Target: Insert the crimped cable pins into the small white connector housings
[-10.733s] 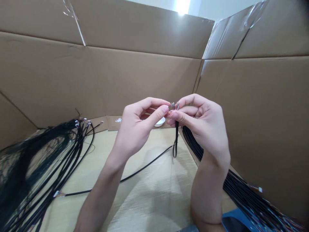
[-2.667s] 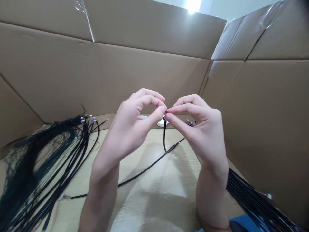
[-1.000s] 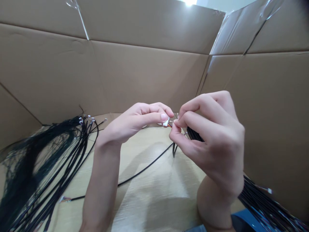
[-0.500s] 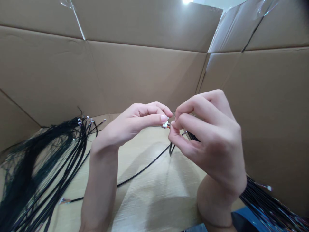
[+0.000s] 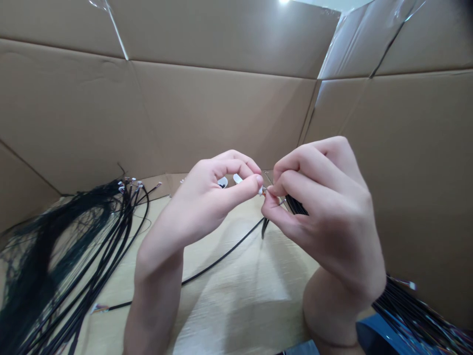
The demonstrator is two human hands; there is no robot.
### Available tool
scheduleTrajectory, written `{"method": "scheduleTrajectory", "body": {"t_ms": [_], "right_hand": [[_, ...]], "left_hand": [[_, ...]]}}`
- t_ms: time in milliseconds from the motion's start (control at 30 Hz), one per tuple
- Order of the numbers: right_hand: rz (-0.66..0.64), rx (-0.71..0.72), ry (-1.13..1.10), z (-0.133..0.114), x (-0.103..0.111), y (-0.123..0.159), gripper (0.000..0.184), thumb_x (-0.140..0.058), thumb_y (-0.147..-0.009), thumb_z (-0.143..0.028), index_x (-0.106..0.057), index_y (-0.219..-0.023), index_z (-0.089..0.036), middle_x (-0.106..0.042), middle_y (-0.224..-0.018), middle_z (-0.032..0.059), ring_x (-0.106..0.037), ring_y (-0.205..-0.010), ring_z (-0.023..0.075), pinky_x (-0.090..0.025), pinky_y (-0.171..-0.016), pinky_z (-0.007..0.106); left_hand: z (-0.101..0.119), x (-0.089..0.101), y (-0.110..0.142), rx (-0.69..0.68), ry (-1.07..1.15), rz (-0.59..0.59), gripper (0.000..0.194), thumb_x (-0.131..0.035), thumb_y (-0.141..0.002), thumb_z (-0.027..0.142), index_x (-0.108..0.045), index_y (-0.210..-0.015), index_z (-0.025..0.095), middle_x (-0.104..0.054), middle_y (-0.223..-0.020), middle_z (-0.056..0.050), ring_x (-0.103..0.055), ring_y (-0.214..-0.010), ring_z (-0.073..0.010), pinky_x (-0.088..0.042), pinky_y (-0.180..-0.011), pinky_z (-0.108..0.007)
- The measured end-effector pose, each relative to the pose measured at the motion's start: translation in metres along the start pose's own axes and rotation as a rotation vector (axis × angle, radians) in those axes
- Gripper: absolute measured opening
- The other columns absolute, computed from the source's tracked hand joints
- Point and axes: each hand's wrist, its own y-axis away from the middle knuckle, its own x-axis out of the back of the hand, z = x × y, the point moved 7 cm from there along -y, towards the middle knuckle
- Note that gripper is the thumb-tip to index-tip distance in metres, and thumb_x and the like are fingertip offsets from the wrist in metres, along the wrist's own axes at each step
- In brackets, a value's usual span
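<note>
Between my two hands is a small white connector (image 5: 260,191) with short coloured wires at the end of a black cable (image 5: 229,252). My left hand (image 5: 218,190) pinches the connector between thumb and fingers, its fingertips covering most of it. My right hand (image 5: 321,207) is closed, thumb and forefinger pinching the thin wires right beside the connector. The cable hangs from there and runs left across the table, passing behind my left forearm to another wired end (image 5: 99,308).
Black cables with white ends (image 5: 121,217) and dark netting (image 5: 33,276) lie at the left. More cables (image 5: 424,310) lie at the right by a blue object (image 5: 380,330). Cardboard walls (image 5: 221,113) surround the wooden table (image 5: 236,305). Small white items (image 5: 222,182) show behind my left hand.
My left hand has turned and shifted slightly, its thumb now covering more of the connector. Both hands have moved a little to the right. White items have come into view behind my left fingers.
</note>
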Motion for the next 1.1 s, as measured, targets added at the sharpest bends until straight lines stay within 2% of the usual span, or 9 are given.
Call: {"method": "scheduleTrajectory", "body": {"t_ms": [167,367,533,800,967,1100], "right_hand": [[-0.01,0.0,0.031,0.0,-0.002,0.001,0.027,-0.061,-0.094,-0.004,-0.057,-0.075,-0.022,-0.07,-0.087,0.0063,-0.058,-0.088,0.025,-0.048,-0.073,0.041],[-0.031,-0.012,0.033,0.003,-0.007,0.002,0.025,-0.06,-0.092,-0.001,-0.058,-0.077,-0.02,-0.07,-0.088,0.0068,-0.058,-0.087,0.0248,-0.047,-0.072,0.04],[0.008,0.023,0.028,0.003,-0.006,0.001,0.024,-0.065,-0.092,-0.003,-0.058,-0.075,-0.019,-0.07,-0.087,0.007,-0.057,-0.087,0.0252,-0.049,-0.072,0.041],[-0.011,0.014,-0.008,0.008,-0.006,0.002,0.025,-0.064,-0.095,-0.003,-0.058,-0.081,-0.023,-0.071,-0.095,0.0053,-0.059,-0.095,0.0251,-0.048,-0.077,0.04],[-0.006,-0.003,-0.024,0.008,-0.007,0.002,0.024,-0.068,-0.09,-0.002,-0.058,-0.08,-0.022,-0.071,-0.094,0.0052,-0.059,-0.094,0.0251,-0.049,-0.078,0.041],[0.005,0.003,-0.004,0.007,-0.005,0.001,0.024,-0.062,-0.098,-0.005,-0.059,-0.081,-0.022,-0.071,-0.095,0.0054,-0.059,-0.096,0.0246,-0.048,-0.078,0.04]], "left_hand": [[-0.002,-0.001,0.0,0.004,-0.078,0.036,0.022,-0.065,-0.094,0.033,-0.073,-0.077,0.02,-0.076,-0.105,-0.001,-0.066,-0.096,-0.0207,-0.046,-0.081,-0.032],[-0.003,-0.005,0.0,-0.023,-0.098,0.048,0.021,-0.066,-0.095,0.033,-0.072,-0.08,0.02,-0.075,-0.103,-0.001,-0.066,-0.094,-0.0194,-0.047,-0.078,-0.03],[-0.007,-0.002,-0.001,0.012,-0.014,0.066,0.02,-0.068,-0.092,0.028,-0.069,-0.075,0.018,-0.073,-0.089,0.0,-0.063,-0.079,-0.0147,-0.047,-0.07,-0.026],[-0.015,-0.007,-0.006,0.091,0.209,-0.033,0.016,-0.07,-0.089,0.025,-0.071,-0.077,0.016,-0.074,-0.091,-0.003,-0.068,-0.084,-0.016,-0.058,-0.076,-0.026],[-0.015,-0.007,-0.006,0.086,0.185,-0.015,0.018,-0.07,-0.089,0.026,-0.07,-0.074,0.016,-0.075,-0.094,-0.005,-0.067,-0.082,-0.0154,-0.057,-0.074,-0.025],[-0.014,-0.003,-0.005,0.084,0.182,0.003,0.021,-0.071,-0.09,0.027,-0.069,-0.072,0.016,-0.073,-0.09,-0.003,-0.065,-0.081,-0.0141,-0.056,-0.073,-0.023]]}}
